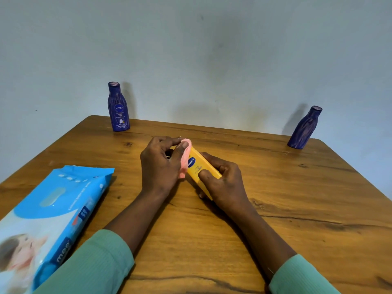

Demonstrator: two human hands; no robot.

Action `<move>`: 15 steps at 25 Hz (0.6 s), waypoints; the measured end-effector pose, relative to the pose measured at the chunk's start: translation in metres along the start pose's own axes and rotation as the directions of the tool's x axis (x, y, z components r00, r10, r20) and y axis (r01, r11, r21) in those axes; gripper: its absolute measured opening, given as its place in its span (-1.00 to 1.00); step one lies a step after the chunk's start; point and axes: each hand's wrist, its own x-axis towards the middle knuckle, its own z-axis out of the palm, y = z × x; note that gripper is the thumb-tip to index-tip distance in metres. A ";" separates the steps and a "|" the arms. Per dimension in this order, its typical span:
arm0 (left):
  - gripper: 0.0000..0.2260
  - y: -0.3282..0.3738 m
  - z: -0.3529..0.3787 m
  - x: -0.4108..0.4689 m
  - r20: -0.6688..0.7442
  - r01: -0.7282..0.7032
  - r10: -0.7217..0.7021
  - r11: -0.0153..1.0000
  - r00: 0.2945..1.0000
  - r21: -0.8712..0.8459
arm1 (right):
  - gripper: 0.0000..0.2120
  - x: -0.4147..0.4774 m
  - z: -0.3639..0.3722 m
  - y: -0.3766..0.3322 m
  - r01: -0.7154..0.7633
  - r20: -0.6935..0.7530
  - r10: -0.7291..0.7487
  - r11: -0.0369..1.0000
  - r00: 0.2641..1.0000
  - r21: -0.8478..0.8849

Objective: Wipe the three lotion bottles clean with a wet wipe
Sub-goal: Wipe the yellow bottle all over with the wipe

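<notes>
Wooden table (275,209) centre: right hand (224,183) clamps the yellow plastic lotion bottle (201,166); left hand (161,164) pinches a pink wet wipe (185,158) against it.

- A wooden counter (297,209) fills the lower half of the view, warm brown, with dark grain lines and a few knots across its top.
- Its far corners are rounded, and the far edge sits close against the wall.
- The wall (212,49) behind is plain, pale grey-blue, painted, with a few small dark specks and faint scuffs.
- Soft shadows fall on the wall just above the counter's far edge, darker at the left and right, with a broader dim patch near the middle.
- The light is even and fairly dim, without glare on the wood.
</notes>
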 end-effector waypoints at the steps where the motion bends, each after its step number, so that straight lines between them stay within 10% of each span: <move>1: -0.74 -0.001 0.001 0.000 -0.005 -0.005 0.005 0.999 1.000 0.032 | -0.53 0.002 0.001 -0.002 -0.017 -0.025 0.017 1.000 1.000 0.014; 5: -0.81 0.001 0.001 0.011 -0.107 0.180 -0.173 0.982 0.979 0.059 | -0.59 0.007 0.000 -0.004 -0.037 -0.056 0.047 0.985 0.997 0.170; 9: -0.83 0.006 -0.001 0.014 0.039 0.407 -0.459 0.743 0.888 -0.531 | -0.64 0.005 -0.005 0.001 -0.054 -0.075 0.072 0.975 0.995 0.215; 12: -0.84 0.011 0.000 -0.004 0.288 0.477 -0.382 0.659 0.878 -0.581 | -0.61 0.001 -0.004 0.003 -0.071 -0.079 0.088 0.977 0.993 0.200; 15: -0.86 0.012 -0.002 0.001 0.247 0.416 -0.336 0.699 0.909 -0.581 | -0.59 0.005 0.001 -0.002 -0.069 -0.062 0.086 0.970 0.994 0.232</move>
